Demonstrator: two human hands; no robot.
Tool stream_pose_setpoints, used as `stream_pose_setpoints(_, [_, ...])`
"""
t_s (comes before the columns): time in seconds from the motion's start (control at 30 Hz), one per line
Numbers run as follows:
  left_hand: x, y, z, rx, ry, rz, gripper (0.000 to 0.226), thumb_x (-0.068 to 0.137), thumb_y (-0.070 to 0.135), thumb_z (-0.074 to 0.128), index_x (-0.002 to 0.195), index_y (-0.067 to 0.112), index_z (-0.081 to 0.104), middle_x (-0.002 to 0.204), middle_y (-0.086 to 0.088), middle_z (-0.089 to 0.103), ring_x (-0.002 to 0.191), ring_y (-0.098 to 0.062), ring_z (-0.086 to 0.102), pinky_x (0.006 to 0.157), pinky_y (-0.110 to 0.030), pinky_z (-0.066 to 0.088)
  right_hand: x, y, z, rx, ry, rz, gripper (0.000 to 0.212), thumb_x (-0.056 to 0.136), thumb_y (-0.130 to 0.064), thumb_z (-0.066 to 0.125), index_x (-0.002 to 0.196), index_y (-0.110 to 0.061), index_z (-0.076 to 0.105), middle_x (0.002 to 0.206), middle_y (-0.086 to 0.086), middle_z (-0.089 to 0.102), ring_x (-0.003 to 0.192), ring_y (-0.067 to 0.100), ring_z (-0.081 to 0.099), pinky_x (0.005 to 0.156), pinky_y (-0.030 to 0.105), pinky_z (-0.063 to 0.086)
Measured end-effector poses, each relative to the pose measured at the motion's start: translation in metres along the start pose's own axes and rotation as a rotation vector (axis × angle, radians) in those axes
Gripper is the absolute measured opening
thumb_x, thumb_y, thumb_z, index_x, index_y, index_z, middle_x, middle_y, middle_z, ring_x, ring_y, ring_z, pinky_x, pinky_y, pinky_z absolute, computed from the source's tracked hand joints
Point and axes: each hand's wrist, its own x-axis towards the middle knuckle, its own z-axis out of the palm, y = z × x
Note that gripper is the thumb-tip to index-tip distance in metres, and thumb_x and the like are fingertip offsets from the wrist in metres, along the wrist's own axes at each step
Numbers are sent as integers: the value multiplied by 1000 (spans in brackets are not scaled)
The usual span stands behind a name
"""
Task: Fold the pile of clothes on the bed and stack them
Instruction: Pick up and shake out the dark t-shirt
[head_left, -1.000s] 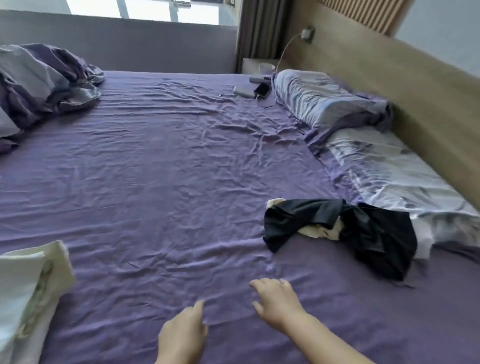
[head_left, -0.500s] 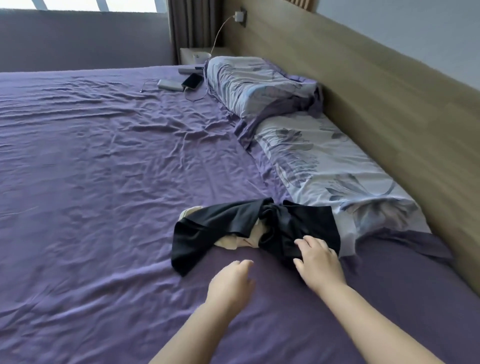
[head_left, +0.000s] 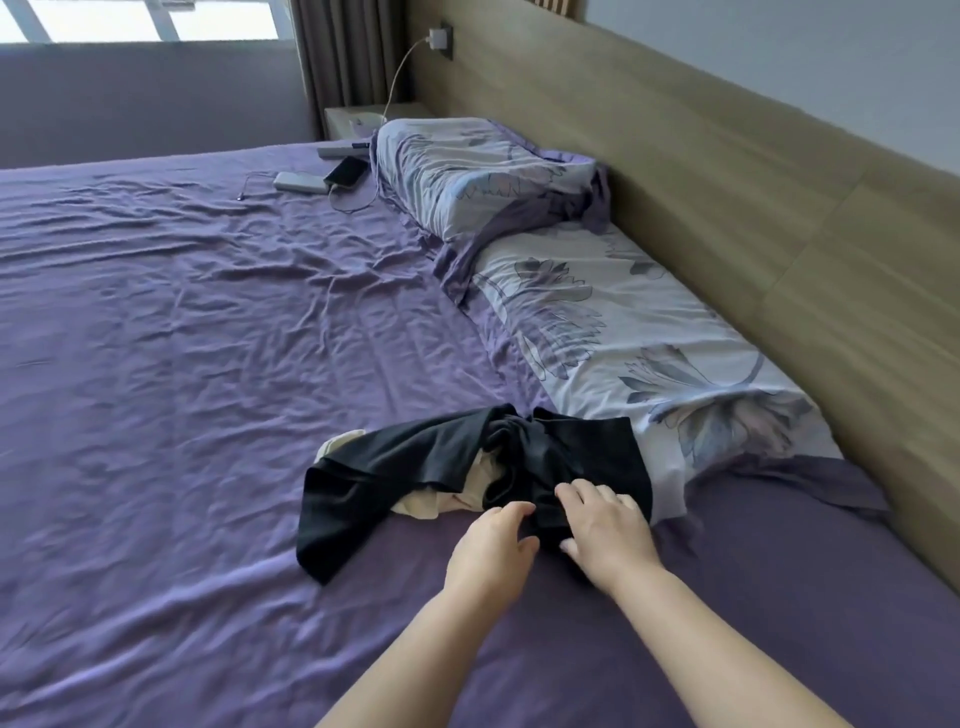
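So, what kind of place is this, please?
Most likely a bedroom: a wide bed with a purple sheet, two floral pillows against a wooden headboard, and a phone charging from the wall.

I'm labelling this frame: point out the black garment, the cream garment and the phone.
black garment (head_left: 363, 499), head view, its left flap.
cream garment (head_left: 423, 505), head view, the part under the black.
phone (head_left: 346, 171), head view, its dark screen.

A purple-sheeted bed (head_left: 182, 364) carries black clothes (head_left: 415, 467), two floral pillows (head_left: 597, 332), and seemingly a phone (head_left: 345, 171).
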Motion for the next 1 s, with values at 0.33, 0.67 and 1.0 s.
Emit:
stream_pose_setpoints(0.33, [-41, 0, -45, 21, 55, 44, 50, 93, 27, 52, 141, 29, 38, 133, 1, 48, 116, -16, 53, 95, -34, 45, -19, -32, -63, 682, -20, 37, 6, 86, -22, 65, 88, -27, 68, 87, -10, 68, 86, 10, 61, 81, 27, 47])
stream_pose_setpoints(0.67, [-140, 35, -170, -88, 231, 150, 36, 85, 29, 63, 120, 24, 60, 114, -1, 56, 107, -17, 54, 94, -30, 42, -91, -93, -218, 1150, -119, -219, 12, 90, -2, 58, 89, -11, 65, 83, 1, 65, 81, 10, 62, 83, 29, 52])
stream_pose_setpoints(1.0, [-312, 72, -340, -265, 94, 96, 37, 84, 41, 67, 113, 21, 56, 86, -4, 63, 70, -17, 60, 61, -28, 52, -191, -186, -382, 1396, -15, -313, 7, 94, -2, 50, 93, -2, 56, 78, 10, 63, 65, 15, 66, 60, 27, 54])
